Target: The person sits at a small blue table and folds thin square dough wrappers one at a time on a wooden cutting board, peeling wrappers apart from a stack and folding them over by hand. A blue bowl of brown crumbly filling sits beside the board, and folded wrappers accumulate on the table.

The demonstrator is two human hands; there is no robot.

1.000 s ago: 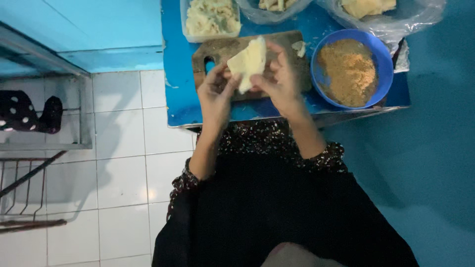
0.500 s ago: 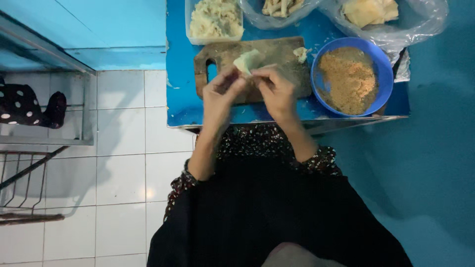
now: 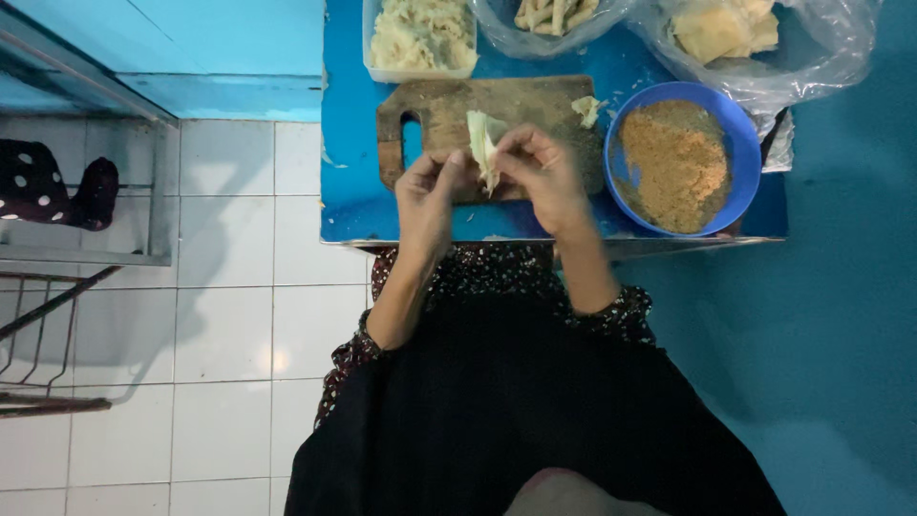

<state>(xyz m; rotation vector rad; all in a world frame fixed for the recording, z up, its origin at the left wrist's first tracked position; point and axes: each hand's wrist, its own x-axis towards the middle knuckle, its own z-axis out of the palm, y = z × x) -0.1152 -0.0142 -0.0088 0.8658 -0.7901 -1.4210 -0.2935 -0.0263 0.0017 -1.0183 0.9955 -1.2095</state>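
Observation:
Both my hands hold a pale thin wrapper [image 3: 480,145], folded up between the fingers, over a wooden cutting board [image 3: 521,100] on a blue table [image 3: 349,143]. My left hand [image 3: 427,194] pinches its left side and my right hand [image 3: 542,174] grips its right side. A small scrap of the same pale dough [image 3: 586,109] lies on the board's far right corner.
A blue bowl [image 3: 741,134] of brown crumbs stands right of the board. Behind it are a clear tub of pale filling [image 3: 420,36], a bag of rolled sticks [image 3: 554,13] and a plastic bag of wrappers [image 3: 726,31]. White tiled floor [image 3: 229,287] and a metal rack [image 3: 48,325] lie left.
The wrapper was spread wide and flat between my hands a second ago. It is now folded into a narrow bundle, held lower over the board.

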